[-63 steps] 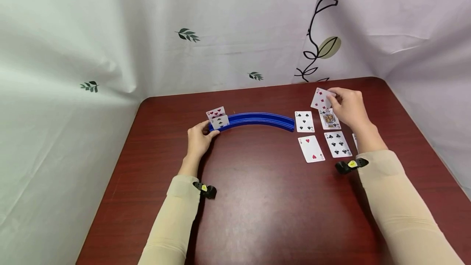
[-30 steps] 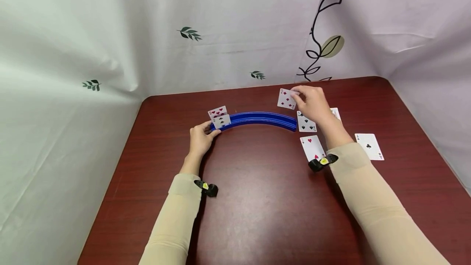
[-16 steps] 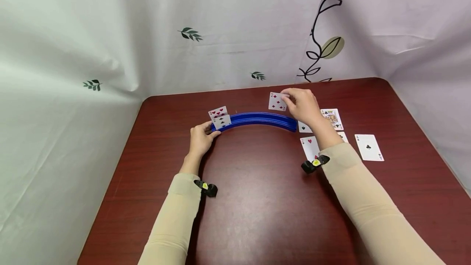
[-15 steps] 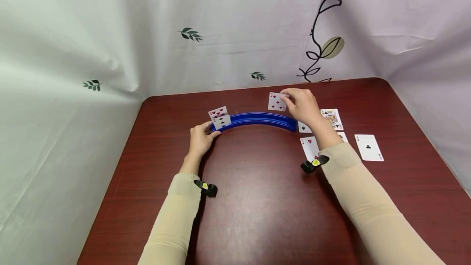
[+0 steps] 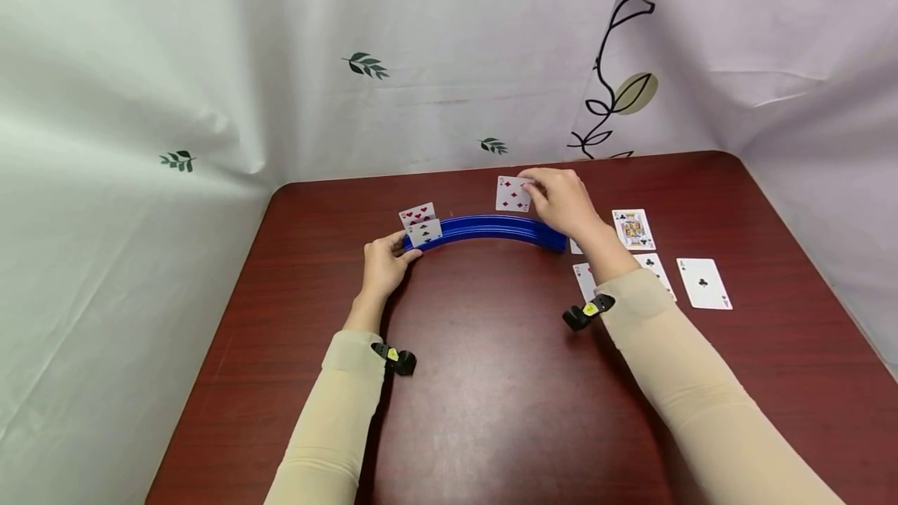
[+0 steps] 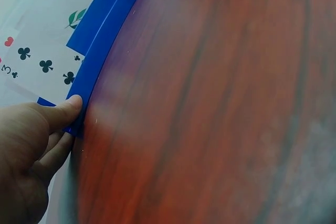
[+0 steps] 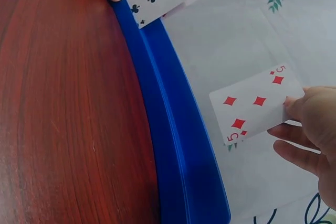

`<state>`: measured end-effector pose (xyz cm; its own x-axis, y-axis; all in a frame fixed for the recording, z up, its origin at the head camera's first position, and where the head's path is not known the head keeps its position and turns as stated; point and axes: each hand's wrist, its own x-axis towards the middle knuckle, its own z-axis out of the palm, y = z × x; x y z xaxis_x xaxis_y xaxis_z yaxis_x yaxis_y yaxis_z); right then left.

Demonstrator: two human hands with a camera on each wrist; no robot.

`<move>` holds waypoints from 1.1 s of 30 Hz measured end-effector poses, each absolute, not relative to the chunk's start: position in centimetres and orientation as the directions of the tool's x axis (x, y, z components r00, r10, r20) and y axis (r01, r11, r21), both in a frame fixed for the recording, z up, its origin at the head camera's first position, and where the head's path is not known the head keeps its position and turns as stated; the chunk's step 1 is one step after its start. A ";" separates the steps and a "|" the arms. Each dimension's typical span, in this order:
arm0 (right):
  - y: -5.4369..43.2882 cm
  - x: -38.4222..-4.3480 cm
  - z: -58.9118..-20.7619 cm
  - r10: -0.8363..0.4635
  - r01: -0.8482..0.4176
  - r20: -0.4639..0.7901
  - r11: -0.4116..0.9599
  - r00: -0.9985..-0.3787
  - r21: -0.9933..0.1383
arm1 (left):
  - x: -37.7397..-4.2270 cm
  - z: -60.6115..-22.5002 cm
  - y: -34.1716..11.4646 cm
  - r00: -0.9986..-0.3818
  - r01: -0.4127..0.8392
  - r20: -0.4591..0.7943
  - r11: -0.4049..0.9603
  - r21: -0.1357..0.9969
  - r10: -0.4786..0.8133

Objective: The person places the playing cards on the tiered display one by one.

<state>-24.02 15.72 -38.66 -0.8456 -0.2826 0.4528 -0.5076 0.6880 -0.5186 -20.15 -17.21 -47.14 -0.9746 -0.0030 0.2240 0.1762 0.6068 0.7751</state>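
The five of diamonds (image 5: 514, 194) had just travelled from right of the blue card holder (image 5: 491, 226) to near its far side, closer to the two standing cards (image 5: 425, 233), though not yet in a slot. The right hand (image 5: 563, 199) pinched its edge, arm (image 5: 684, 357) stretched past the holder's right end; the left hand (image 5: 382, 266) gripped its left end.

Right hand (image 5: 557, 197) pinching a five of diamonds (image 5: 513, 194), left hand (image 5: 383, 265) gripping a rack (image 5: 491, 226) (blue, curved), two cards (image 5: 424, 233) inside

Booth-like corner: draped sheeting (image 5: 477, 22), table (image 5: 484, 380)
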 end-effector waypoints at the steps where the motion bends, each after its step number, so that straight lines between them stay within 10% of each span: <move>1: 15.6 -24.0 -38.7 -0.285 -0.510 0.454 0.689 -0.844 -0.516 | -20.1 -47.1 -17.2 -0.975 0.174 0.222 0.608 0.775 -0.004; 33: 10.9 -24.6 -38.9 -0.360 -0.533 0.409 0.699 -0.838 -0.477 | -20.1 -47.2 -17.1 -0.976 0.165 0.217 0.602 0.781 -0.014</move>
